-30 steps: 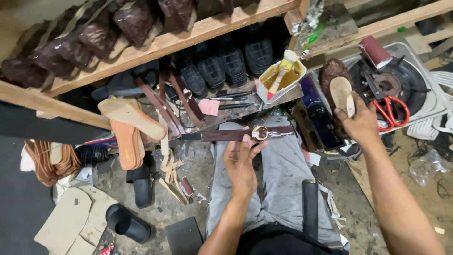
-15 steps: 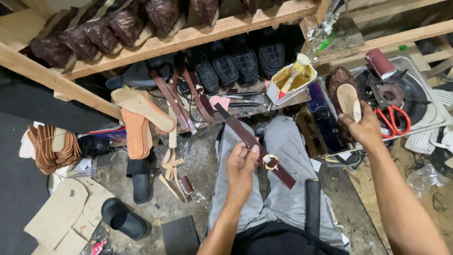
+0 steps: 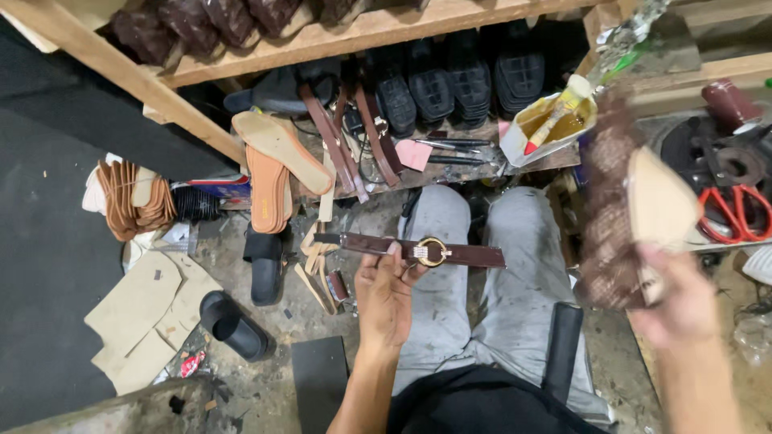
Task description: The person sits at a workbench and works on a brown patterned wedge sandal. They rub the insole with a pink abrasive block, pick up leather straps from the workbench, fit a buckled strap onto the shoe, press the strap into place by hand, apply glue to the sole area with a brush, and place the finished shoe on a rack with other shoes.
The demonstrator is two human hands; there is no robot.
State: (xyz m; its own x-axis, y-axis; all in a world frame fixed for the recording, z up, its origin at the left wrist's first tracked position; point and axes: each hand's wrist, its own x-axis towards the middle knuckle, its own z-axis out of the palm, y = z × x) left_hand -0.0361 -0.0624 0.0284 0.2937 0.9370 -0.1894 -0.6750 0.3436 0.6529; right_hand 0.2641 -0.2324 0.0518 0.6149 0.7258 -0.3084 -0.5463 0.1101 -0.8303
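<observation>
Holding a dark brown strap point(image 3: 418, 251) level across the fingertips, the left hand point(image 3: 384, 299) pinches it just beside the round gold buckle point(image 3: 431, 251), thumb on the near edge and fingers behind. The strap sticks out well to both sides of the pinch, above the grey trouser knees point(image 3: 482, 289). The right hand point(image 3: 683, 309) is closed around a woven brown sandal point(image 3: 615, 209) with a pale insole point(image 3: 659, 205), lifted off to the right of the strap and blurred.

To do this well, I judge the pinch should stay close to the buckle so the long ends do not droop or twist, with the sandal brought in square to it.

Against half a second ago, the strap has swung from a steep slant to nearly level, and the right hand has left the workbench tray and carried the sandal up toward the camera.
</observation>
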